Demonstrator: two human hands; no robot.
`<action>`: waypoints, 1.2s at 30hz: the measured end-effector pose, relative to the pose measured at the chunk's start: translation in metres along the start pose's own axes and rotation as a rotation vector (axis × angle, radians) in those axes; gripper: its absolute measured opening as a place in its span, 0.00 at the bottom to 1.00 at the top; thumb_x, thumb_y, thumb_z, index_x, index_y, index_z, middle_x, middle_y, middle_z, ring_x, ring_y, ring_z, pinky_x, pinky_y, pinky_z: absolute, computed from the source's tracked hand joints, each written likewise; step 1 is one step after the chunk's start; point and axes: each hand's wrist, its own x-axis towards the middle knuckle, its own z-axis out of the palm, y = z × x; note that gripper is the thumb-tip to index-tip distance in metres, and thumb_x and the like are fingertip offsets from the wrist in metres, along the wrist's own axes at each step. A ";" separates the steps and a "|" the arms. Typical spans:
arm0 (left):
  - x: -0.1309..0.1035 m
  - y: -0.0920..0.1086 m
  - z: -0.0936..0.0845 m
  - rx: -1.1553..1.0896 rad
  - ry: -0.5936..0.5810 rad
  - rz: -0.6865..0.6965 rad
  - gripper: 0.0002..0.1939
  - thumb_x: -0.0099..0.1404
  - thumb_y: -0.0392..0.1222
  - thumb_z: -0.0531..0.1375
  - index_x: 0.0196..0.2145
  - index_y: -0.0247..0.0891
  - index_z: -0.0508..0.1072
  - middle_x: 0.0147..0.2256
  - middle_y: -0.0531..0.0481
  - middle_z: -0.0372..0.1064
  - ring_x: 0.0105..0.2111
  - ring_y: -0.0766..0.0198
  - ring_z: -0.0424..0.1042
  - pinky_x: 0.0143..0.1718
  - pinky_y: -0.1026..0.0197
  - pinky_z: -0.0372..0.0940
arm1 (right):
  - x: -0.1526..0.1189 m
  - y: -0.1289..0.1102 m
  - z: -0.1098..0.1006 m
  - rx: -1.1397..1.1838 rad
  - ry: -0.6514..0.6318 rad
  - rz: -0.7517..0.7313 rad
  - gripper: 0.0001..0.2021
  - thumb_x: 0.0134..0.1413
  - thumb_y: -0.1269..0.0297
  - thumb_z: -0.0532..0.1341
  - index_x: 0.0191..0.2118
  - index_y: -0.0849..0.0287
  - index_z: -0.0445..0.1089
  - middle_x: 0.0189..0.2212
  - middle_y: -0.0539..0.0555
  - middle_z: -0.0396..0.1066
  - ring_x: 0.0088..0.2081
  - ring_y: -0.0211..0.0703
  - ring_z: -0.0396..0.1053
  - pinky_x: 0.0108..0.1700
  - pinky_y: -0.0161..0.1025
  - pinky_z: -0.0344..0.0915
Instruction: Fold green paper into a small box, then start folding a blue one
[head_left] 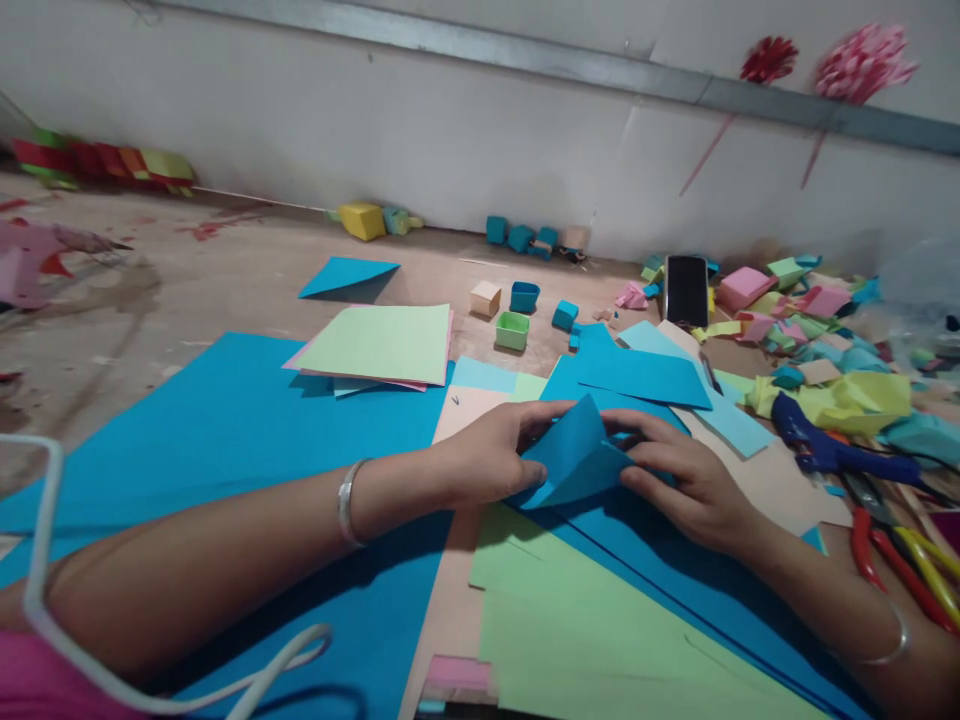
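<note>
Between my two hands is a partly folded piece of blue paper (574,455), its creased flaps standing up above the blue sheets. My left hand (499,455) grips its left side, thumb in front and fingers behind. On the right, my right hand (671,470) pinches the edge of the same piece, its fingers partly hidden behind it. Underneath lie large blue sheets (622,530) and a light green sheet (585,620). Just beyond the hands is a cut strip of blue paper (652,378).
Small folded paper boxes, such as a green one (512,330), stand farther back. A stack of coloured paper squares (382,345) lies left. At right are a phone (686,290), paper scraps (847,400), a blue-handled tool (825,445) and red-handled pliers (874,545). A white cable (45,560) crosses lower left.
</note>
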 end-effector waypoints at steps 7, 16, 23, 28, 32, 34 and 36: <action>0.000 -0.003 0.007 0.359 0.157 -0.018 0.12 0.53 0.44 0.66 0.34 0.35 0.75 0.29 0.52 0.70 0.31 0.61 0.68 0.30 0.63 0.61 | -0.001 -0.013 0.000 -0.054 0.029 -0.095 0.03 0.58 0.69 0.59 0.34 0.57 0.71 0.46 0.59 0.68 0.46 0.45 0.69 0.46 0.40 0.68; -0.001 -0.002 0.008 0.644 0.286 0.188 0.08 0.64 0.41 0.56 0.28 0.37 0.67 0.27 0.53 0.67 0.29 0.64 0.64 0.30 0.63 0.57 | -0.003 -0.002 0.004 -0.085 0.173 0.076 0.05 0.58 0.64 0.61 0.31 0.55 0.70 0.35 0.55 0.74 0.39 0.45 0.73 0.39 0.38 0.70; 0.004 -0.008 0.005 0.472 0.190 0.092 0.12 0.65 0.46 0.54 0.27 0.38 0.68 0.27 0.52 0.66 0.28 0.63 0.65 0.29 0.64 0.59 | -0.002 0.003 0.003 -0.179 0.238 0.085 0.08 0.58 0.59 0.61 0.29 0.55 0.68 0.29 0.53 0.74 0.33 0.43 0.73 0.34 0.37 0.68; 0.004 -0.009 0.003 0.390 0.150 0.075 0.15 0.66 0.49 0.50 0.27 0.37 0.64 0.27 0.53 0.62 0.28 0.65 0.61 0.29 0.64 0.58 | 0.004 -0.001 0.002 -0.276 0.145 -0.050 0.15 0.61 0.56 0.57 0.25 0.56 0.64 0.20 0.49 0.65 0.22 0.36 0.63 0.25 0.33 0.58; -0.004 -0.005 0.005 0.414 0.154 0.140 0.18 0.69 0.51 0.47 0.25 0.38 0.57 0.25 0.55 0.54 0.27 0.67 0.55 0.29 0.65 0.55 | 0.006 -0.003 0.006 -0.303 0.111 -0.067 0.17 0.63 0.56 0.56 0.24 0.56 0.60 0.18 0.46 0.58 0.20 0.34 0.58 0.24 0.33 0.54; -0.008 -0.002 0.008 0.445 0.161 0.172 0.21 0.70 0.52 0.45 0.24 0.38 0.55 0.24 0.56 0.50 0.26 0.68 0.53 0.28 0.65 0.52 | 0.006 -0.003 0.007 -0.303 0.097 -0.053 0.17 0.63 0.57 0.55 0.24 0.56 0.59 0.18 0.46 0.57 0.20 0.34 0.57 0.24 0.33 0.54; -0.010 0.001 0.010 0.510 0.159 0.194 0.20 0.68 0.54 0.50 0.24 0.38 0.57 0.24 0.57 0.51 0.26 0.68 0.53 0.27 0.64 0.50 | 0.005 -0.002 0.006 -0.300 0.086 -0.039 0.17 0.63 0.57 0.55 0.23 0.56 0.59 0.18 0.45 0.56 0.20 0.34 0.57 0.24 0.33 0.54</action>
